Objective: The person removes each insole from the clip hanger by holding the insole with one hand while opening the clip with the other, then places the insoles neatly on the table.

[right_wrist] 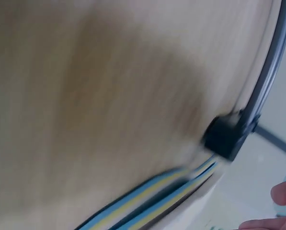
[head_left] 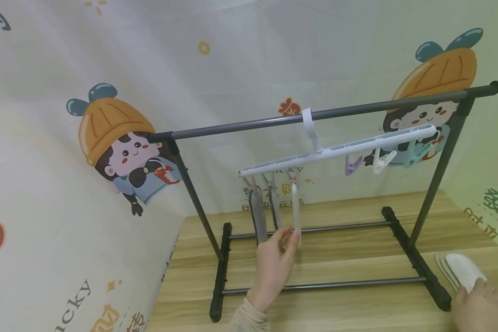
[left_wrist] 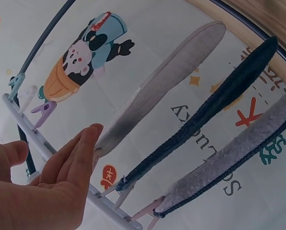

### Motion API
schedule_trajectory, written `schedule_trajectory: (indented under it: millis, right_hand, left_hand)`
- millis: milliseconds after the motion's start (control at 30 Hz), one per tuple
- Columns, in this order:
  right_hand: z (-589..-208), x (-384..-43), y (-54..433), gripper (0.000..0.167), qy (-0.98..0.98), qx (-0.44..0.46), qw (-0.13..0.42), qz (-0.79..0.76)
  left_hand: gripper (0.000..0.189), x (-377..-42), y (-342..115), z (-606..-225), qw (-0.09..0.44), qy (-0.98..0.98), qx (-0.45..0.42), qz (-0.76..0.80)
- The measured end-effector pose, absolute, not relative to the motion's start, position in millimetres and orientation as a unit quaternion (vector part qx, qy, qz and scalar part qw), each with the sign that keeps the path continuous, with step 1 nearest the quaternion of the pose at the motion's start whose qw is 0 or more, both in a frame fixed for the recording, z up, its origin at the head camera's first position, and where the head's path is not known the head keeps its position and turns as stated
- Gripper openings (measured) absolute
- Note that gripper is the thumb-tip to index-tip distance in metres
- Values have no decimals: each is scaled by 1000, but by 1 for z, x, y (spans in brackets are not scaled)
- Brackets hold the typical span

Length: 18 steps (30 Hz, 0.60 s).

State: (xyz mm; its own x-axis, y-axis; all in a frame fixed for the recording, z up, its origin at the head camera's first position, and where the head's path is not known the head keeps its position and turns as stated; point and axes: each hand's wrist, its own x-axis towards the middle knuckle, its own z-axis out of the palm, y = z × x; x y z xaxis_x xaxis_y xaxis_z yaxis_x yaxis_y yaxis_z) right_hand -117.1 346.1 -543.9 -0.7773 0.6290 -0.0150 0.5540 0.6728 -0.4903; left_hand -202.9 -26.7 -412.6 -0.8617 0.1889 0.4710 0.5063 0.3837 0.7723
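A white clip hanger (head_left: 344,148) hangs from the rack's top bar. Three insoles dangle from its left clips: two grey ones with dark edges, the outer insole (head_left: 258,214) and the middle insole (head_left: 275,207), plus a white insole (head_left: 296,207). My left hand (head_left: 271,267) is raised beside the white insole, thumb apart from extended fingers (left_wrist: 68,158); the insole hangs from its pink clip. At the lower right, my right hand (head_left: 479,306) is at the near end of stacked white insoles (head_left: 460,267). Their striped edges (right_wrist: 147,196) show in the right wrist view, where two fingertips appear apart.
The dark metal rack (head_left: 249,123) stands on a wood-grain surface (head_left: 336,263). Purple (head_left: 352,164), white (head_left: 383,160) and teal clips (head_left: 417,153) hang unloaded on the hanger's right half. A printed cloth backdrop (head_left: 232,69) surrounds it.
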Motion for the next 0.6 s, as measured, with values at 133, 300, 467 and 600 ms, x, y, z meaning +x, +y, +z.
schedule_trajectory:
  millis: [133, 300, 467, 600]
  right_hand:
    - [-540, -124, 329, 47, -926, -243, 121, 263]
    - [-536, -141, 298, 49, -935, -178, 167, 256]
    - [-536, -159, 260, 46, -945, -115, 188, 243]
    - [-533, -171, 230, 55, -951, -77, 178, 240]
  left_hand:
    - [45, -205, -31, -410, 169, -819, -208, -508]
    - [48, -209, -36, -406, 176, -819, -201, -508]
    - [49, -217, -39, -404, 189, -826, -195, -493]
    - [49, -224, -42, -403, 195, -836, -184, -480]
